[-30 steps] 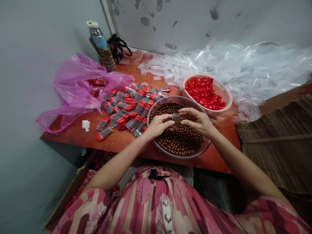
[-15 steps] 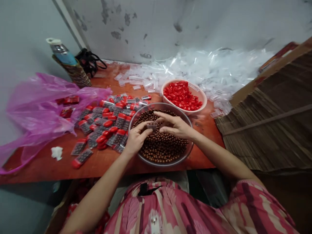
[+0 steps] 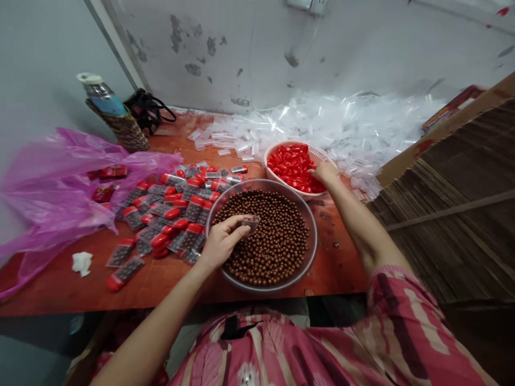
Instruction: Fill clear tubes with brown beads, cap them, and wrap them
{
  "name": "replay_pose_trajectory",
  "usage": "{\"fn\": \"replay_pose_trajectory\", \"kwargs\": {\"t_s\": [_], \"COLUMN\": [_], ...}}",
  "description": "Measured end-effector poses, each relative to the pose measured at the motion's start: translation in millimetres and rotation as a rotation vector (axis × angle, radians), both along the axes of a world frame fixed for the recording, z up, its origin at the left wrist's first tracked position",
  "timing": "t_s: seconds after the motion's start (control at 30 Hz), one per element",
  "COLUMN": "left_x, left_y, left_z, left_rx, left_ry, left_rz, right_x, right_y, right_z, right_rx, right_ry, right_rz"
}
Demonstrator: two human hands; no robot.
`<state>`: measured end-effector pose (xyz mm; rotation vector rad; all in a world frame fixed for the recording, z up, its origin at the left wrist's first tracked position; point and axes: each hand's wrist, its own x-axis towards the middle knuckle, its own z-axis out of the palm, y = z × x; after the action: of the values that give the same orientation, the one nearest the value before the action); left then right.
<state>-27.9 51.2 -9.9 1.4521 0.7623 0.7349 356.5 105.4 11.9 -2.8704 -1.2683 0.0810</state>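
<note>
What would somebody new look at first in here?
Probably the big bowl of shiny brown balls, front and middle, with the left hand holding a little clear box over it. Next, the bright red pieces in the pink basket behind, where the right hand reaches.

1 small clear case, tilted, pinched in left grip [image 3: 221, 241]; brown balls [image 3: 273, 241] heaped below it; glossy red caps [image 3: 290, 163] at right grip [image 3: 325, 172].
</note>
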Motion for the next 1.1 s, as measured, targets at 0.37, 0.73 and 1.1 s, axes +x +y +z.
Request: {"fn": "replay_pose_trajectory", "kwargs": {"t_s": [0.37,0.73,1.1], "left_x": [0,2,-3], "left_y": [0,-4,-11], "left_z": [-0.3,-4.5,-0.6], "left_rx": [0.033,0.055,0.357], "left_ry": [0.018,-0.071,0.070], "left_rz": [0.005,-0.012,0.064], "right_x": [2,-162,-199], "right_y": [-20,-87,-111], "right_z": [4.7,31.4,30.8], "right_rx": [0.201,0.474,0.485], "right_ry": [-0.055,1.146,0.249], "right_rz": [-0.072,0.605,1.219]}}
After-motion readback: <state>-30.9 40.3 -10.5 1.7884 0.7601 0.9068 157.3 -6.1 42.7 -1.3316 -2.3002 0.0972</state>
